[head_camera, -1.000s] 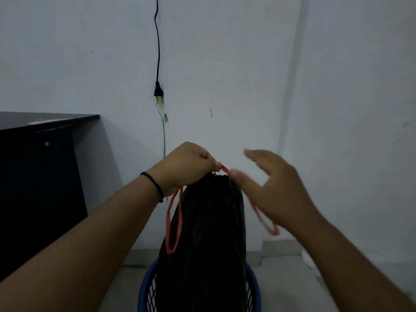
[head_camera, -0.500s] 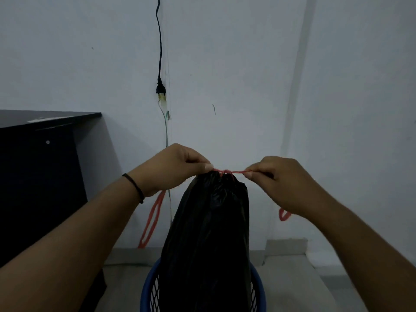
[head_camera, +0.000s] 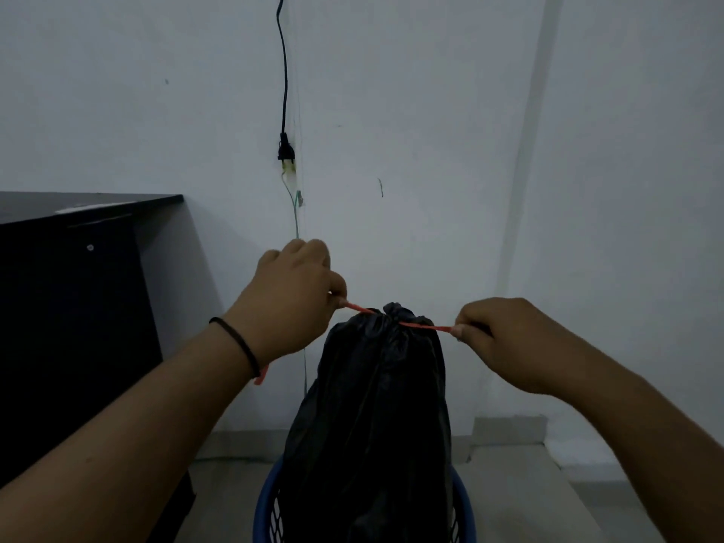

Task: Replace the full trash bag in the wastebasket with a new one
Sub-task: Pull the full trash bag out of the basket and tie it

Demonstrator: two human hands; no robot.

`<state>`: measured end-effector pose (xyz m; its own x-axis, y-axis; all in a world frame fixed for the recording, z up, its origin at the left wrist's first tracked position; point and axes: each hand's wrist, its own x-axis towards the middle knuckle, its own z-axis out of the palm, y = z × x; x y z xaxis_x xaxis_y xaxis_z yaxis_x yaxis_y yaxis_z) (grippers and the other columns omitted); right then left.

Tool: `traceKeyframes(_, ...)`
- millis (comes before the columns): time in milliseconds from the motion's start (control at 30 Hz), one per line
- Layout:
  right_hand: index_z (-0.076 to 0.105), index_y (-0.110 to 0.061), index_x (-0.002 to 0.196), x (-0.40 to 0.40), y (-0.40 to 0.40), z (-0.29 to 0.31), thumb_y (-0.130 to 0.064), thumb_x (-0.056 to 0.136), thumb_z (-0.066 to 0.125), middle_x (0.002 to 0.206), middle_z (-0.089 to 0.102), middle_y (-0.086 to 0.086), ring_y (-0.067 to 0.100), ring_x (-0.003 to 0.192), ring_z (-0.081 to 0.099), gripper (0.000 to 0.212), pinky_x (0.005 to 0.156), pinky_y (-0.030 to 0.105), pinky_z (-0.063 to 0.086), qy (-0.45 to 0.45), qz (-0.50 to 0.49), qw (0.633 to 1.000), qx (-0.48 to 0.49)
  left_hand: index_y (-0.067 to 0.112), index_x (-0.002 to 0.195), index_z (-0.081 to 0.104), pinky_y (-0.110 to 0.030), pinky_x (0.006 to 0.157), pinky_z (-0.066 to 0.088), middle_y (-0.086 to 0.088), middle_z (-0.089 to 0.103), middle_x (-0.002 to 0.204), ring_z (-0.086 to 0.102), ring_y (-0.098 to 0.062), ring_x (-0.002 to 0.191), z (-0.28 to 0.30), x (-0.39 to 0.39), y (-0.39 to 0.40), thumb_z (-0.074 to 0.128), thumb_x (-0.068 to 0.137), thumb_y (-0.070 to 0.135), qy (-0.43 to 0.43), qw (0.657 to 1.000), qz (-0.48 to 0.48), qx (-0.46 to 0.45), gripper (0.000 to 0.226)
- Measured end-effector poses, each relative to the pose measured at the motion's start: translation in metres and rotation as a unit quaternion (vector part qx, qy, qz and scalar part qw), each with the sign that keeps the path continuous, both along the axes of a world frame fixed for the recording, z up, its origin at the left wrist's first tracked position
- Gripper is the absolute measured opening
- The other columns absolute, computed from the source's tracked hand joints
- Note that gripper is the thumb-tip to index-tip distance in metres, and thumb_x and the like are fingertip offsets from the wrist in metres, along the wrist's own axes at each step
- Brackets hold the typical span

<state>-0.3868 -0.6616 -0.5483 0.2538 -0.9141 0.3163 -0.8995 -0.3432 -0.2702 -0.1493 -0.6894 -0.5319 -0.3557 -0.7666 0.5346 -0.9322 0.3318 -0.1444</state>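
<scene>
Left hand [head_camera: 288, 303]: thumb and forefinger pinch one end of the thin red plastic drawstring [head_camera: 421, 326], other fingers curled in. Right hand [head_camera: 505, 339]: same pinch on the opposite end, knuckles folded. Both hands clenched on the cord, nothing released.

Change over the last second: the right hand was spread and loose with the string slack in loops; half a second ago both hands closed in tight at the neck; now they stand further apart and the cord runs taut between them across the gathered top. Likely a knot being drawn tight, so the closing step looks nearly finished; lifting out and fitting a fresh liner remain.

The full black plastic trash bag [head_camera: 376, 425] stands upright, neck puckered shut, its lower part seated inside the round blue mesh wastebasket [head_camera: 264, 511] on the floor.

Beyond: a black cabinet [head_camera: 70, 307] at left, a black power cord [head_camera: 283, 72] hanging down the pale wall behind. A dark band sits on the left wrist.
</scene>
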Motion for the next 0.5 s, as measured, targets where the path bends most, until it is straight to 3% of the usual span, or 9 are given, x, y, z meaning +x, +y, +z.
traceKeyframes(67, 0.065, -0.028, 0.088, 0.004, 0.001, 0.009, -0.034, 0.097, 0.045, 0.082, 0.049, -0.007, 0.011, 0.075, 0.046, 0.022, 0.063, 0.021, 0.032, 0.019, -0.038, 0.999, -0.028, 0.025, 0.085, 0.074, -0.033, 0.074, 0.029, 0.002, 0.038, 0.083, 0.047, -0.023, 0.087, 0.0, -0.004, 0.001, 0.067, 0.082, 0.029, -0.028, 0.994, -0.012, -0.106, 0.009)
traceKeyframes(133, 0.067, -0.032, 0.099, 0.009, 0.002, 0.014, -0.035, 0.097, 0.045, 0.086, 0.046, -0.003, 0.015, 0.084, 0.045, 0.022, 0.074, 0.028, 0.023, 0.152, -0.121, 0.971, -0.136, 0.024, 0.067, 0.072, -0.031, 0.067, 0.024, 0.003, 0.033, 0.068, 0.044, -0.021, 0.068, 0.007, -0.013, 0.01, 0.076, 0.071, 0.023, -0.057, 0.987, 0.009, -0.151, 0.007)
traceKeyframes(200, 0.059, -0.027, 0.079, 0.019, 0.004, 0.016, -0.02, 0.096, 0.045, 0.068, 0.041, -0.005, 0.013, 0.063, 0.038, 0.023, 0.076, 0.031, 0.02, 0.221, -0.164, 0.944, -0.181, 0.023, 0.069, 0.062, -0.029, 0.067, 0.024, 0.006, 0.031, 0.06, 0.038, -0.016, 0.062, 0.007, -0.023, 0.013, 0.062, 0.084, 0.02, -0.088, 0.986, 0.065, -0.122, 0.015)
traceKeyframes(267, 0.046, -0.02, 0.064, 0.029, 0.005, 0.018, -0.01, 0.092, 0.045, 0.06, 0.04, -0.005, 0.012, 0.051, 0.03, 0.03, 0.071, 0.027, 0.025, 0.189, -0.178, 0.948, -0.184, 0.023, 0.076, 0.058, -0.024, 0.061, 0.027, 0.007, 0.034, 0.058, 0.037, -0.012, 0.056, 0.008, -0.032, 0.014, 0.047, 0.093, 0.023, -0.05, 0.99, 0.083, -0.102, 0.02)
traceKeyframes(333, 0.058, -0.015, 0.068, 0.034, -0.002, 0.022, -0.018, 0.094, 0.047, 0.068, 0.058, -0.001, 0.015, 0.055, 0.044, 0.028, 0.06, 0.027, 0.034, 0.025, -0.156, 0.972, -0.172, 0.022, 0.087, 0.067, -0.022, 0.051, 0.034, 0.006, 0.051, 0.064, 0.043, -0.012, 0.053, 0.01, -0.036, 0.011, 0.046, 0.095, 0.027, 0.037, 0.996, 0.06, -0.062, 0.023)
traceKeyframes(400, 0.065, -0.018, 0.075, 0.04, -0.011, 0.022, -0.022, 0.093, 0.05, 0.078, 0.068, -0.001, 0.018, 0.068, 0.06, 0.024, 0.067, 0.031, 0.048, -0.262, -0.105, 0.953, -0.108, 0.021, 0.094, 0.072, -0.022, 0.061, 0.046, 0.004, 0.069, 0.084, 0.059, -0.013, 0.07, 0.012, -0.037, 0.007, 0.05, 0.094, 0.027, 0.172, 0.985, 0.009, -0.01, 0.023)
traceKeyframes(433, 0.065, -0.019, 0.076, 0.043, -0.015, 0.022, -0.02, 0.091, 0.053, 0.079, 0.068, -0.002, 0.018, 0.074, 0.064, 0.019, 0.071, 0.033, 0.05, -0.407, -0.066, 0.909, -0.055, 0.018, 0.092, 0.073, -0.019, 0.068, 0.048, 0.003, 0.071, 0.088, 0.063, -0.013, 0.079, 0.012, -0.04, 0.004, 0.053, 0.093, 0.025, 0.285, 0.958, -0.025, 0.034, 0.021)
traceKeyframes(467, 0.064, -0.018, 0.08, 0.047, -0.017, 0.021, -0.015, 0.09, 0.055, 0.078, 0.068, -0.001, 0.018, 0.075, 0.067, 0.014, 0.072, 0.032, 0.052, -0.527, -0.025, 0.849, 0.003, 0.016, 0.088, 0.073, -0.018, 0.075, 0.049, 0.002, 0.07, 0.089, 0.064, -0.013, 0.086, 0.012, -0.043, 0.005, 0.056, 0.091, 0.02, 0.426, 0.898, -0.072, 0.088, 0.018)
traceKeyframes(500, 0.063, -0.014, 0.086, 0.052, -0.018, 0.02, -0.009, 0.089, 0.056, 0.078, 0.067, 0.001, 0.017, 0.073, 0.068, 0.01, 0.069, 0.03, 0.054, -0.618, 0.016, 0.784, 0.056, 0.013, 0.085, 0.071, -0.021, 0.079, 0.05, -0.001, 0.069, 0.088, 0.065, -0.014, 0.089, 0.014, -0.047, 0.007, 0.057, 0.09, 0.016, 0.56, 0.806, -0.122, 0.146, 0.015)
